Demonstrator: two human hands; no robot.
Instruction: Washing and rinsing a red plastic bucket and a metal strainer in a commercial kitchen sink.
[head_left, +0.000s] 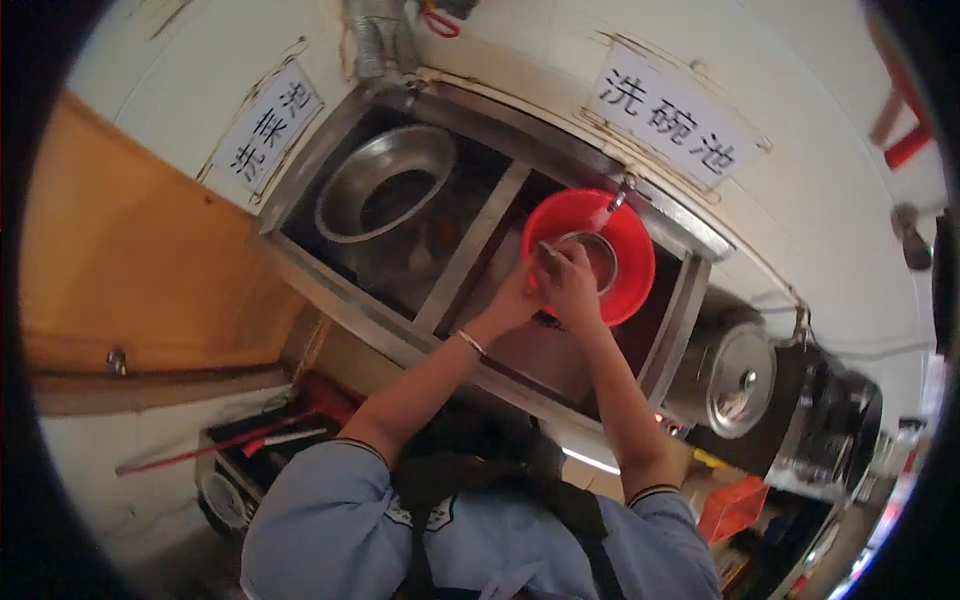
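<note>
Both of my hands meet over a red plastic basin (637, 255) in the right compartment of a stainless steel sink. In the basin sits a round, metal-rimmed vessel (604, 262), partly covered by my right hand (576, 283). A small dark grey object (549, 253), too blurred to name, is pinched in the right fingers. My left hand (523, 294) comes in from the left beside the right one; its fingertips are hidden, so its grip is unclear. Water (600, 219) runs from a metal tap (616, 201) into the basin.
A steel bowl (431, 169) tilts in the left compartment, across a metal divider (480, 240). Right of the sink stands a lidded steel pot (742, 379). An orange crate (733, 508) is lower right. Paper signs with writing hang on the wall.
</note>
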